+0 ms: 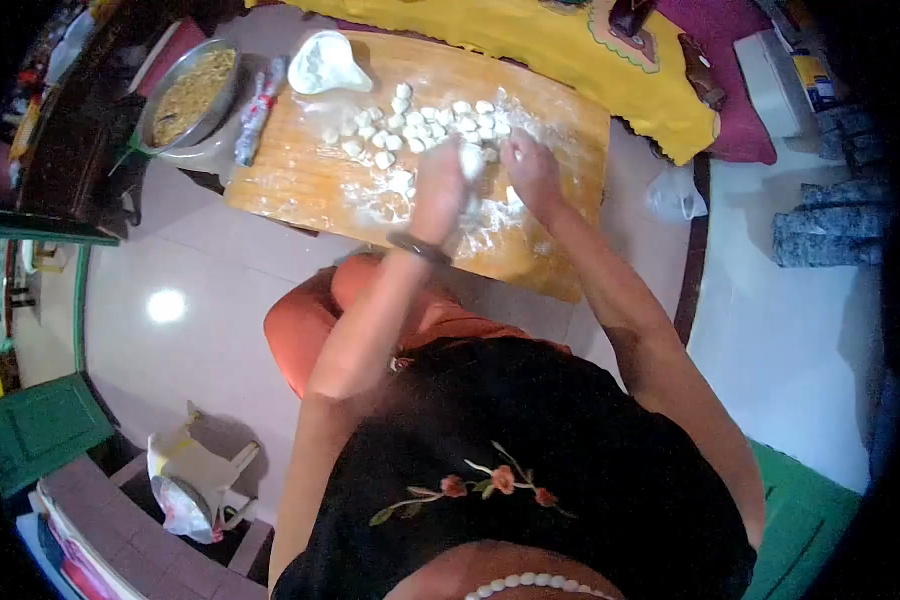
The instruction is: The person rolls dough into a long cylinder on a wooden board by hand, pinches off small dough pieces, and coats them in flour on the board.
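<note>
My left hand [442, 180], smeared by motion, is over the middle of a floured wooden board [300, 185]. A white lump of dough [471, 160] shows at its fingers, which look curled against it. Just to the right, my right hand [532, 172] is closed with the fingers folded in; whatever they hold is hidden. Beyond both hands lie many small dough pieces [435, 118], loosely scattered. Another white bit of dough [514, 196] rests below my right hand. Loose flour [490, 222] whitens the wood around my wrists.
A white scoop-shaped bowl [322, 66] with flour stands at the board's far left corner. Left of it are a tied plastic-wrapped bundle [260, 112] and a metal basin of chopped filling [192, 98]. A yellow cloth [530, 50] borders the far side. A plastic bag [673, 194] lies at right.
</note>
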{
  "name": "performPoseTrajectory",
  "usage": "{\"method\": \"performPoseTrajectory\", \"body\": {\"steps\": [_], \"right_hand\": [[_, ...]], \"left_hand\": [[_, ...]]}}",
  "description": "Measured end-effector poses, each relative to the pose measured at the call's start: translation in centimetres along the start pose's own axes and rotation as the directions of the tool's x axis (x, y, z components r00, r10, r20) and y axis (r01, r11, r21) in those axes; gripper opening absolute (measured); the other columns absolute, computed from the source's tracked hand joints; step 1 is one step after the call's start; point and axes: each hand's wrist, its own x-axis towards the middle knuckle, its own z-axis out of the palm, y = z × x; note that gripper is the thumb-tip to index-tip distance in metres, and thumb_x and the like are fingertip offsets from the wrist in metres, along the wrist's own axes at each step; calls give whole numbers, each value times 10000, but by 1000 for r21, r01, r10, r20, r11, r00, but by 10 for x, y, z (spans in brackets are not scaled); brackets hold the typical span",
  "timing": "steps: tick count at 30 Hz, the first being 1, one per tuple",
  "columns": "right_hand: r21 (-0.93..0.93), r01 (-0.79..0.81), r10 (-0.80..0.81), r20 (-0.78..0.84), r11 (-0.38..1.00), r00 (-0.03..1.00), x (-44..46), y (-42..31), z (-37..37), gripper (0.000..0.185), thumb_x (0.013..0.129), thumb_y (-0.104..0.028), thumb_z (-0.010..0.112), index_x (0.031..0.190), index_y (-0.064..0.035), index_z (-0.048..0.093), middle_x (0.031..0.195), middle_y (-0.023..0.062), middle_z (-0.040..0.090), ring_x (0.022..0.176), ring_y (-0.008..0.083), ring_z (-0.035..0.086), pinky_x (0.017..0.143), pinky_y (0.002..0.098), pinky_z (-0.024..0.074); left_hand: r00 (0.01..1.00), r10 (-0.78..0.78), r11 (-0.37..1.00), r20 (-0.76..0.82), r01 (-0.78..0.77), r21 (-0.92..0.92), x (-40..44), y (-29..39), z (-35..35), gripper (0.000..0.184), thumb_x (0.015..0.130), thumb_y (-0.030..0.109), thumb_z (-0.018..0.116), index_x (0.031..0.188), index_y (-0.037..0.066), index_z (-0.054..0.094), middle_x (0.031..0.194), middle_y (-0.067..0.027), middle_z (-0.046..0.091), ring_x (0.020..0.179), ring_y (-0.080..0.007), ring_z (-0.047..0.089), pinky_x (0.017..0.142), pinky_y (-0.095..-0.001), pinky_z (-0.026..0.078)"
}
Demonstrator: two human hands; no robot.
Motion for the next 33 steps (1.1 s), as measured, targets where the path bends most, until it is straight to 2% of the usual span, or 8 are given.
{"method": "performPoseTrajectory", "body": {"steps": [3,4,13,17,18,21,27,33], "right_hand": [[262,128,-59,-256,956,965,-6,32,11,193,861,-194,615,982,-45,596,851,151,634,788,298,628,719,413,495],[330,-172,183,0,928,983,-4,38,5,252,847,-150,651,1063,-38,586,939,141,638,842,267,631,760,365,498],[611,-37,-17,81,790,997,-41,5,-10,245,902,-129,601,1123,-27,571,1005,100,634,901,195,629,762,323,517],[599,-147,-141,407,787,902,-77,-71,-55,207,871,-158,640,1034,-38,596,968,98,648,799,186,657,688,328,526],[373,321,-405,173,871,898,-74,-67,-54,194,866,-167,646,1008,-51,583,933,101,653,723,147,676,629,302,535],[563,-89,-176,399,822,900,-76,-66,-60,209,860,-193,656,976,-45,564,838,105,653,624,171,673,577,307,522],[402,205,-273,120,892,955,-76,-39,-39,228,874,-263,627,923,-48,568,752,144,646,620,282,649,579,378,495],[405,237,-265,14,883,964,-80,-37,-38,214,880,-258,601,862,-46,574,751,165,632,670,317,632,587,392,476]], "left_hand": [[785,-571,591,243,597,-542,1,-5,-16,495,1030,418,217,1037,45,542,749,-66,590,606,-132,535,522,-270,468],[811,-529,616,250,569,-545,-5,-10,-16,504,1029,431,207,1043,53,539,728,-42,571,585,-108,503,513,-250,452],[711,-531,412,461,692,-592,-60,-13,6,835,913,710,229,1485,102,202,784,-23,484,520,-67,385,465,-192,396],[732,-479,550,485,680,-485,-63,-14,21,800,893,737,223,1362,108,379,742,-5,485,513,-69,415,424,-211,397],[724,-443,516,530,689,-509,-63,-16,21,717,913,713,209,1195,123,503,700,5,501,513,-76,447,416,-220,405],[718,-472,424,512,694,-582,-64,-13,29,646,949,663,200,1080,134,548,680,2,518,499,-87,461,410,-227,407],[667,-551,533,501,744,-404,-61,-18,37,515,1015,513,216,1006,101,524,647,-15,512,466,-106,465,408,-246,410],[828,-357,774,433,522,-358,-78,-30,40,496,1023,446,314,894,23,541,630,-37,513,494,-101,464,437,-245,382]]}}
